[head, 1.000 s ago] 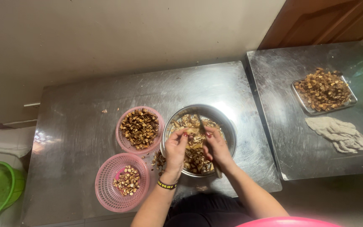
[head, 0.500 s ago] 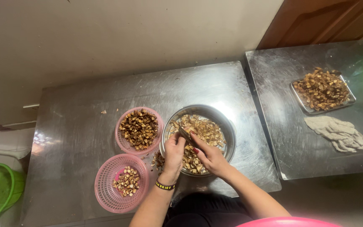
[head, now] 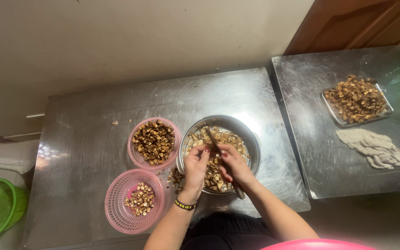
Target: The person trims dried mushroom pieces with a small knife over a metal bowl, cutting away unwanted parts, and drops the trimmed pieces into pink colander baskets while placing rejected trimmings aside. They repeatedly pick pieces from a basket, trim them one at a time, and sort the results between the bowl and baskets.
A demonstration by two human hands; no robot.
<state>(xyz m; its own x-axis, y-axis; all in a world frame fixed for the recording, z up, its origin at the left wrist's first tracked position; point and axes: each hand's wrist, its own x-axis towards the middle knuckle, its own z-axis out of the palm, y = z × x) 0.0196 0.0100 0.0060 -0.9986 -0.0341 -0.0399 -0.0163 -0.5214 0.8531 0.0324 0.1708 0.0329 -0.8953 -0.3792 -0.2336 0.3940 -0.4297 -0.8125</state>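
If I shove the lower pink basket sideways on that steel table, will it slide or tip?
The lower pink basket looks like thin plastic mesh with only a small heap of pieces, so it is probably light and should slide easily on the smooth steel table. Its wide, low shape makes tipping unlikely. The flared rim may flex if pushed high up.

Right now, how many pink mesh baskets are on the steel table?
2. One pink basket sits left of the metal bowl, holding dark pieces. The other pink basket is nearer the table's front edge, holding fewer pieces. None seems hidden.
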